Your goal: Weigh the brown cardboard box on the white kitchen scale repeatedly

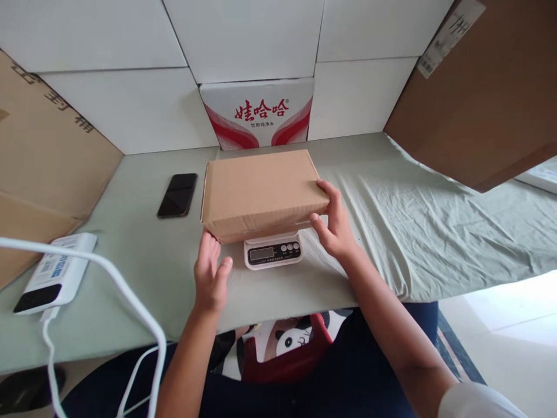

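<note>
A closed brown cardboard box [263,186] is over a small white digital scale [273,252], hiding the scale's platform. Only the scale's front panel, with its display and buttons, shows below the box. Whether the box rests on the platform or is held just above it, I cannot tell. My left hand [212,276] holds the box's lower left corner, its fingertips hidden behind the box and its thumb apart from it. At the right end, my right hand [334,226] grips the box, with fingers at the upper corner and the thumb near the front lower edge.
A black phone [177,195] lies left of the box on the green cloth [130,244]. Farther left is a white power bank [58,273] with a white cable [126,284]. A red-and-white carton [261,113] stands behind; large cardboard panels [483,98] flank both sides.
</note>
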Action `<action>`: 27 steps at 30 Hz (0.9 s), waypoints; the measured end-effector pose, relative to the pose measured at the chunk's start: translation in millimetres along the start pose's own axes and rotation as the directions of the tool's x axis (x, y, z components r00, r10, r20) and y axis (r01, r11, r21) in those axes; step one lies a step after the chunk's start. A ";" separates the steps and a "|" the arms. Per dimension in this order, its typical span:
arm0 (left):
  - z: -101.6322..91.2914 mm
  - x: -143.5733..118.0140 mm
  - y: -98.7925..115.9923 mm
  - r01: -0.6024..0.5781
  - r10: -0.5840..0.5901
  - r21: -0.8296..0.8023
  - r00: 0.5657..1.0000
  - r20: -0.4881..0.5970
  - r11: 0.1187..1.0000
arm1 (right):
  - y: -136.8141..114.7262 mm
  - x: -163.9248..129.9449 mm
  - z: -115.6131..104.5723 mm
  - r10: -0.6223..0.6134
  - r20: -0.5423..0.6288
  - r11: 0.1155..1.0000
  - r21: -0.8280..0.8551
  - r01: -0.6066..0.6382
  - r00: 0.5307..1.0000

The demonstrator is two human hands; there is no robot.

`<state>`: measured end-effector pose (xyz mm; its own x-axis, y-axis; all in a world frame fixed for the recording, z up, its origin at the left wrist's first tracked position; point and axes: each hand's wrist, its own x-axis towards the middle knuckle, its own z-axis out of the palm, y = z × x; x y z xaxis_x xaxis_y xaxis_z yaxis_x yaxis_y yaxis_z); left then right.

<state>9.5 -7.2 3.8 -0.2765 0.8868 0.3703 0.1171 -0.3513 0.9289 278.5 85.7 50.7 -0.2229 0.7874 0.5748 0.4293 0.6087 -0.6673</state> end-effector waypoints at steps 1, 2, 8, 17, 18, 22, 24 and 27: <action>0.2 0.4 0.1 -0.002 0.002 0.000 1.000 -0.002 1.000 | -0.3 0.1 -0.1 -0.002 -0.002 1.000 -0.001 0.002 1.000; 0.3 0.9 0.1 -0.003 0.003 0.000 1.000 -0.004 1.000 | -0.5 0.1 -0.2 -0.006 -0.004 1.000 -0.003 0.006 1.000; -0.4 2.6 -1.3 -0.016 0.016 0.003 1.000 0.000 1.000 | -0.4 0.4 -0.4 -0.018 0.000 1.000 -0.016 0.018 1.000; 0.2 3.8 -1.0 0.005 -0.005 0.004 1.000 -0.001 1.000 | -0.5 1.0 0.4 -0.030 -0.017 0.999 -0.028 0.030 0.999; 0.3 4.1 -0.6 0.000 0.000 0.001 1.000 0.008 1.000 | -0.5 1.1 0.4 -0.036 -0.020 0.999 -0.027 0.035 0.999; 1.1 5.1 2.3 -0.012 0.012 -0.006 0.999 0.035 1.000 | -1.2 1.5 0.5 -0.036 -0.026 0.999 -0.020 0.036 0.999; 1.4 5.4 3.4 -0.009 0.009 0.000 0.999 0.041 1.000 | -1.9 1.2 0.8 -0.025 -0.029 0.999 -0.025 0.025 0.999; 0.9 6.3 3.1 -0.047 0.047 -0.010 0.999 0.001 0.999 | -2.8 0.2 1.1 -0.008 -0.075 1.000 -0.005 0.008 0.997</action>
<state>8.9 -2.4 9.0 -0.2696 0.8696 0.4136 0.1208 -0.3955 0.9105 276.3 84.2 52.1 -0.1600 0.7729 0.6140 0.4318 0.6142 -0.6606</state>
